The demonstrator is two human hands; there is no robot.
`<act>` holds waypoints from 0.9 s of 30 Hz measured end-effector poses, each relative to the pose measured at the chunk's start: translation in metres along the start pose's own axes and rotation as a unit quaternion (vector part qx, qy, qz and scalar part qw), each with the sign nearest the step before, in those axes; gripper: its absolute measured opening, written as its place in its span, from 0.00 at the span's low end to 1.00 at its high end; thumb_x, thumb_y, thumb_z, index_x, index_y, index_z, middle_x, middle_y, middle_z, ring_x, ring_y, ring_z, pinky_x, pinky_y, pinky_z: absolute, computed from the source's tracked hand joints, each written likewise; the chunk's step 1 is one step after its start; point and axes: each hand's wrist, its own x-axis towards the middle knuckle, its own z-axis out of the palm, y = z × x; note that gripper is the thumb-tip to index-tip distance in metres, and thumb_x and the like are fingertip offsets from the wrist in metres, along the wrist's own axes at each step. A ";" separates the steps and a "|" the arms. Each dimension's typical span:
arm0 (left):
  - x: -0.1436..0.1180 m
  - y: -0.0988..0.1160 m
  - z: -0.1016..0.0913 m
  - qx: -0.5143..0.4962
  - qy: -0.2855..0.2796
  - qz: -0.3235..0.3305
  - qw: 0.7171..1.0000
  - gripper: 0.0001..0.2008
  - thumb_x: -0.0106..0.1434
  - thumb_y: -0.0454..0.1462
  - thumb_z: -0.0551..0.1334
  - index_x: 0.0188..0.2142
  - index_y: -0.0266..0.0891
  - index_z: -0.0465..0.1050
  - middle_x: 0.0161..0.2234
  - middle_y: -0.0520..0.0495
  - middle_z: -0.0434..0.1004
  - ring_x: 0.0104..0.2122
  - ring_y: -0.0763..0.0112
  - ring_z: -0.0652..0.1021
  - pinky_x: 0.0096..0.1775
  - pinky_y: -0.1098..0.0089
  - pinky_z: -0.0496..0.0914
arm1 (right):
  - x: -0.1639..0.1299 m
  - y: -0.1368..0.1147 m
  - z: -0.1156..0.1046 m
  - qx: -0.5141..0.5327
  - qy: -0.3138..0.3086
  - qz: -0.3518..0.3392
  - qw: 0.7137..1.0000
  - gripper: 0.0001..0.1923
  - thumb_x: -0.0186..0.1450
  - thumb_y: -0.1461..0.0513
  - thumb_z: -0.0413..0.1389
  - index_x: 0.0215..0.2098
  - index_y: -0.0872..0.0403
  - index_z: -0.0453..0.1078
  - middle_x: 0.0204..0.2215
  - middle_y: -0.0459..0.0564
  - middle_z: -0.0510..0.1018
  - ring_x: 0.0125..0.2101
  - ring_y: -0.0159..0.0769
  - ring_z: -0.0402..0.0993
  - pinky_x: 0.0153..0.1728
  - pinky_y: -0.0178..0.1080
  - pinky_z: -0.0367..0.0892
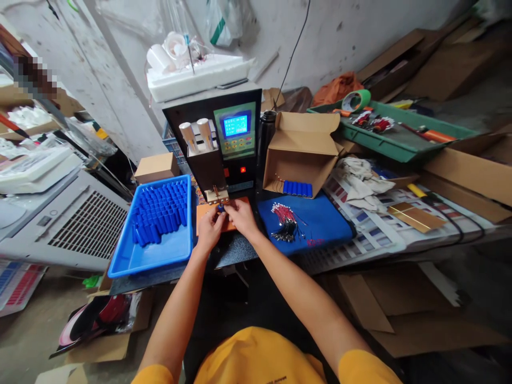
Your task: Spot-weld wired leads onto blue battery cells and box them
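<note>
Both my hands meet in front of a black spot-welding machine (224, 144) with a lit blue screen. My left hand (210, 226) and my right hand (240, 216) pinch a small blue battery cell (220, 207) between the fingertips, just under the machine's welding tips (216, 193), over an orange plate (202, 212). A blue tray (154, 250) holding several blue cells stands to the left. To the right, a bundle of red wires (285, 220) lies on a blue cloth (320, 226).
An open cardboard box (302, 152) behind the cloth has a row of blue cells at its mouth. A green tray (394, 141) of tools and tape lies at back right. Rags, colour cards and cardboard cover the right side; a grey vented unit (76, 224) sits left.
</note>
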 end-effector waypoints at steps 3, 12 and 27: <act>0.000 0.000 0.000 0.001 -0.001 0.000 1.000 0.12 0.66 0.41 0.57 0.41 0.37 0.76 0.25 0.52 0.72 0.24 0.74 0.70 0.28 0.74 0.64 | -0.008 -0.001 -0.002 0.010 0.011 -0.009 1.000 0.07 0.63 0.59 0.56 0.33 0.54 0.73 0.26 0.46 0.78 0.26 0.34 0.75 0.29 0.33 0.70; -0.008 -0.004 0.002 0.115 0.036 0.126 0.985 0.14 0.67 0.41 0.57 0.46 0.38 0.76 0.36 0.42 0.79 0.34 0.65 0.77 0.37 0.67 0.69 | -0.029 -0.010 -0.013 -0.019 0.017 -0.088 0.996 0.10 0.62 0.59 0.59 0.38 0.56 0.78 0.33 0.51 0.82 0.33 0.37 0.77 0.37 0.37 0.72; -0.009 0.002 0.029 0.164 0.030 0.228 0.959 0.17 0.68 0.46 0.56 0.48 0.39 0.75 0.42 0.39 0.81 0.40 0.59 0.80 0.43 0.60 0.73 | -0.011 0.024 -0.095 0.074 0.113 -0.018 0.991 0.21 0.63 0.52 0.61 0.46 0.60 0.77 0.37 0.55 0.83 0.35 0.40 0.80 0.41 0.43 0.76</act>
